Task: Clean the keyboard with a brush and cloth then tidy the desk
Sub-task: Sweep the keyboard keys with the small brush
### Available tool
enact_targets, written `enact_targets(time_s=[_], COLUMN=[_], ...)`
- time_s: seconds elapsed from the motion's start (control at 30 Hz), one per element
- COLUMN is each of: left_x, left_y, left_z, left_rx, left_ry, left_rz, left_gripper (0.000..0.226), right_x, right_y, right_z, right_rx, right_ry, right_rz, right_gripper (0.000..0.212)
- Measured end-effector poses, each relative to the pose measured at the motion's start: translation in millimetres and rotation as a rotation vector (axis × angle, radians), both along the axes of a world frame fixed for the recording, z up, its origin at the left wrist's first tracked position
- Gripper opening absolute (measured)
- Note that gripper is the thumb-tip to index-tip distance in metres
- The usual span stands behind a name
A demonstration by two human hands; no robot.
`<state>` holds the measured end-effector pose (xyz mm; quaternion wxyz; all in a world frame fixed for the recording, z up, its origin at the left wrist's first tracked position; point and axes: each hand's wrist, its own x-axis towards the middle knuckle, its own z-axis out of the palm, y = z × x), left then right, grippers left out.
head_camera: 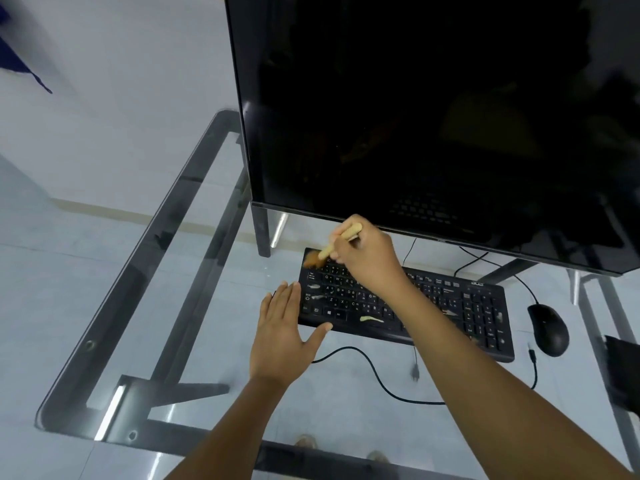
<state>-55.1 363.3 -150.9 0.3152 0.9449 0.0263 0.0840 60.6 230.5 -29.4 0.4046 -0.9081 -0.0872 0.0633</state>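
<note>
A black keyboard (450,303) lies on the glass desk (145,271) under the monitor, with pale scraps of debris on several keys. My right hand (367,258) grips a wooden-handled brush (332,245), whose blurred bristles touch the keyboard's far left corner. My left hand (284,327) lies flat with straight fingers against the keyboard's left end, thumb along its front edge. No cloth is in view.
A large dark monitor (433,116) stands just behind the keyboard. A black mouse (549,329) sits to the right of the keyboard. A loose black cable (381,379) curls across the glass in front. A dark object (623,372) lies at the right edge.
</note>
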Motion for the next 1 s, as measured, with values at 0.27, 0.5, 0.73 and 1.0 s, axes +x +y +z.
enact_targets(time_s=[0.27,0.5,0.73,1.0], left_x=[0,-1,-1,-1], left_y=[1,0,0,-1], left_z=[-2,2,5,6], left_rx=[-0.004,-0.024,0.002,0.019], left_ry=[0.017,0.012,-0.012,-0.008], left_rz=[-0.013,0.0,0.0,0.008], left_gripper=[0.084,0.084,0.091,0.092], right_x=[-12,-29,-47,-33], right_y=[-36,-53,-32,-39], right_z=[8,10,16,-5], right_rx=[-0.048,-0.088,0.007,-0.098], right_ry=[0.073,0.091,-0.002,0.087], right_rz=[0.004,-0.021,-0.034,-0.141], right_gripper=[0.005,0.007,0.008,0.013])
